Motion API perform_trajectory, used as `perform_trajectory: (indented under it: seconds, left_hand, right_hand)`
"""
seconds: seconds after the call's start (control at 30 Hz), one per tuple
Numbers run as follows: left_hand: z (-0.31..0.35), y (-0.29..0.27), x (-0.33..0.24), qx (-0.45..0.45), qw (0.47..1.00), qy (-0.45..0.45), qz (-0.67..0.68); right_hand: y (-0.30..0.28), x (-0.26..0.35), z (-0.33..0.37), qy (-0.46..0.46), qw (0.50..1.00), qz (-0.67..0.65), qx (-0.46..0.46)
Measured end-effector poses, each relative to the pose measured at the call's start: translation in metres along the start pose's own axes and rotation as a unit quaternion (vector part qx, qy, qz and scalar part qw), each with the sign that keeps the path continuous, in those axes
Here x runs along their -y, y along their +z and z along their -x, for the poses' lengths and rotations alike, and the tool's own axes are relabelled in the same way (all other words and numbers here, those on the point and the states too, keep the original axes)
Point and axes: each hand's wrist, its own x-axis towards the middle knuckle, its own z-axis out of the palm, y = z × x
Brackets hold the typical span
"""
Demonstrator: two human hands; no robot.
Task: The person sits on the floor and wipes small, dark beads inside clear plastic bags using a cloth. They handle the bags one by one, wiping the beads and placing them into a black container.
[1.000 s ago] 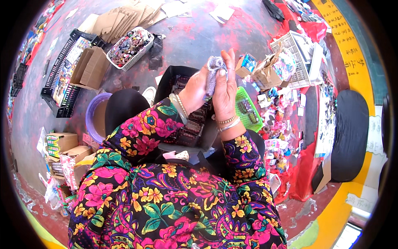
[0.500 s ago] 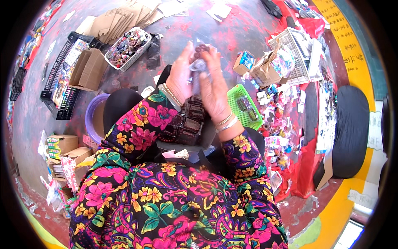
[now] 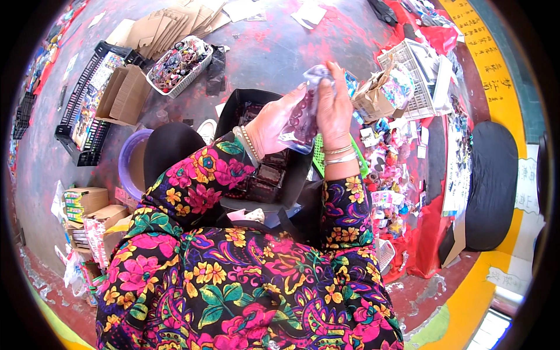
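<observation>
Presently, clear bag [image 3: 296,129]: raised between both hands and tilted, its lower end overlapping the right side of the black bin [image 3: 298,178] in my view; dark red beads [image 3: 302,111] already sit inside.
Left hand [image 3: 268,125]: I see it grasping the bag's left side, some fingers hidden behind.
Right hand [image 3: 334,111]: thumb and fingers grip the right side, near the bunched upper end.
Bag top [image 3: 318,73]: crumpled; I can't tell from my end whether it is sealed, so I judge this one filled but perhaps unfinished, and not yet set down.
Dark packs [image 3: 269,174]: several lie in the bin, so I judge a share is done; the left sleeve [image 3: 201,175] hides part, so I can't count them.
Green basket [image 3: 363,162]: partly behind the right wrist; I can't make out what is left there.
</observation>
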Motion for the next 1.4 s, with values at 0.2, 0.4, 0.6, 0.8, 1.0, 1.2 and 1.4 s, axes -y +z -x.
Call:
perform_trajectory:
  seconds: [0.2,0.4,0.6,0.8,1.0,1.2,1.4]
  left_hand:
    - [-0.003,0.017,-0.017,-0.102,0.985,0.120,-0.069]
    - [-0.003,0.003,-0.019,-0.148,0.964,0.199,-0.091]
    - [0.008,0.010,-0.006,-0.167,0.978,0.022,-0.121]
    - [0.005,0.020,0.001,-0.074,0.985,-0.025,-0.154]
    - [0.004,0.035,-0.024,-0.076,0.978,0.119,-0.155]
    - [-0.001,0.019,-0.026,-0.087,0.958,0.123,-0.242]
    - [-0.009,-0.012,-0.016,-0.119,0.959,0.034,-0.257]
  right_hand:
    - [0.021,-0.026,0.016,0.169,0.955,-0.245,0.017]
    - [0.028,0.032,0.036,-0.122,0.985,-0.057,0.105]
    - [0.011,0.017,0.013,-0.118,0.988,0.086,0.044]
    - [-0.001,-0.052,0.000,0.181,0.967,-0.172,-0.043]
    - [-0.008,-0.033,0.000,0.315,0.854,-0.414,0.031]
    - [-0.001,-0.012,0.009,0.300,0.796,-0.504,0.151]
    - [-0.004,-0.005,0.003,0.268,0.642,-0.714,0.084]
